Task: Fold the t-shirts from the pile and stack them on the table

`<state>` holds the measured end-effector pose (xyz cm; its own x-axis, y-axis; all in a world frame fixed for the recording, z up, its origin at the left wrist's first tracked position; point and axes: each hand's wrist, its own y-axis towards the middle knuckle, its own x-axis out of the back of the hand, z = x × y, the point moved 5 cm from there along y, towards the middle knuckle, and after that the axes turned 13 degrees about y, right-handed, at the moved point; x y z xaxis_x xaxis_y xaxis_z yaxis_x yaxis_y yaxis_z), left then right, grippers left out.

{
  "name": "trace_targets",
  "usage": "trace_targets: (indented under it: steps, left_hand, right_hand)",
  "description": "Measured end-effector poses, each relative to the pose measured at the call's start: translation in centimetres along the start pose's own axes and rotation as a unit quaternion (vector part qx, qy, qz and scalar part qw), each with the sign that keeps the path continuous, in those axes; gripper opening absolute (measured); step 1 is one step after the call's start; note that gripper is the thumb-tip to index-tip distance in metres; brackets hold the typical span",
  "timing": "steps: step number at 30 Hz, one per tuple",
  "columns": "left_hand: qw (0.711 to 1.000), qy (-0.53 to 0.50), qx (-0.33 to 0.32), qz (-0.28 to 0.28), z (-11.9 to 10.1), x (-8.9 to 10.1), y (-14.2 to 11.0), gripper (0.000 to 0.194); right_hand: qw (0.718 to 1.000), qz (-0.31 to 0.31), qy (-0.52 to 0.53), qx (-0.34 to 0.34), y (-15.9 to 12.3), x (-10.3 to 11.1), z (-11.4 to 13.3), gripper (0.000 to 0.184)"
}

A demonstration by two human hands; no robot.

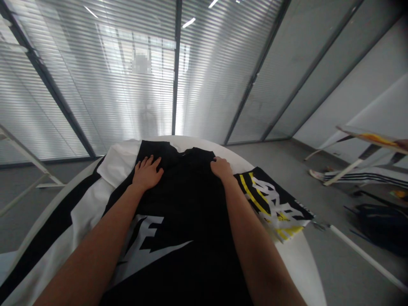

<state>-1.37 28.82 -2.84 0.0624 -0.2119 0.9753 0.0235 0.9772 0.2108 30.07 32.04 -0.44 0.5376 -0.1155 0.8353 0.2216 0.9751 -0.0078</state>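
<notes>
A black T-shirt (pixel 183 199) with a large white logo print lies spread on a round white table (pixel 296 255), its collar towards the far side. My left hand (pixel 147 172) rests flat on the shirt near the collar, fingers spread. My right hand (pixel 221 168) sits on the opposite shoulder, its fingers curled at the cloth and partly hidden. Under the shirt's left side lies a white and black garment (pixel 117 163). A folded black, yellow and white garment (pixel 270 204) lies just right of my right hand, overhanging the table edge.
Behind the table stands a glass wall with slatted blinds (pixel 127 85). On the grey floor at right are a low stand (pixel 360 163), striped cloth (pixel 363 177), a dark bag (pixel 382 227) and a white pole (pixel 360 250). A pale frame (pixel 22 157) stands at left.
</notes>
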Motion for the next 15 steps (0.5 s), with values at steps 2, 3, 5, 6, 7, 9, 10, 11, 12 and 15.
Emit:
trace_targets:
  steps: [2, 3, 5, 6, 7, 9, 10, 11, 12, 15]
  left_hand:
    - [1.000, -0.001, -0.001, 0.000, 0.0, 0.0, 0.0, 0.059]
    - [1.000, -0.001, -0.001, -0.001, 0.0, 0.0, 0.0, 0.059]
    - [1.000, 0.000, -0.003, -0.003, 0.0, 0.0, 0.0, 0.059]
    - [1.000, -0.001, -0.003, -0.004, 0.0, 0.0, 0.0, 0.059]
    - [1.000, -0.001, -0.003, -0.004, 0.0, 0.0, 0.0, 0.059]
    - [1.000, -0.003, -0.003, -0.003, 0.0, 0.0, 0.0, 0.059]
    - [1.000, -0.004, -0.002, -0.001, 0.0, 0.0, 0.0, 0.059]
    - [1.000, -0.005, -0.002, -0.001, 0.0, 0.0, 0.0, 0.059]
    - [1.000, -0.006, -0.002, 0.000, 0.0, 0.0, 0.0, 0.059]
    - [1.000, -0.006, -0.001, -0.003, 0.0, 0.0, 0.0, 0.059]
  right_hand:
    - [1.000, 0.022, -0.013, -0.010, 0.3, 0.7, -0.7, 0.052]
    - [0.999, 0.030, -0.020, -0.007, 0.4, 0.9, -0.9, 0.052]
    - [0.998, 0.043, -0.036, 0.006, 0.5, 1.0, -1.2, 0.051]
    - [0.998, 0.051, -0.044, 0.013, 0.5, 0.9, -1.2, 0.051]
    - [0.997, 0.058, -0.050, 0.021, 0.4, 0.8, -1.2, 0.050]
    - [0.995, 0.072, -0.056, 0.034, 0.3, 0.7, -1.0, 0.048]
    - [0.994, 0.080, -0.059, 0.042, 0.3, 0.7, -0.7, 0.047]
    - [0.993, 0.089, -0.061, 0.052, 0.3, 0.7, -0.5, 0.045]
    - [0.991, 0.099, -0.062, 0.064, 0.2, 0.7, -0.1, 0.043]
    - [0.985, 0.124, -0.065, 0.098, 0.0, 0.9, 1.0, 0.040]
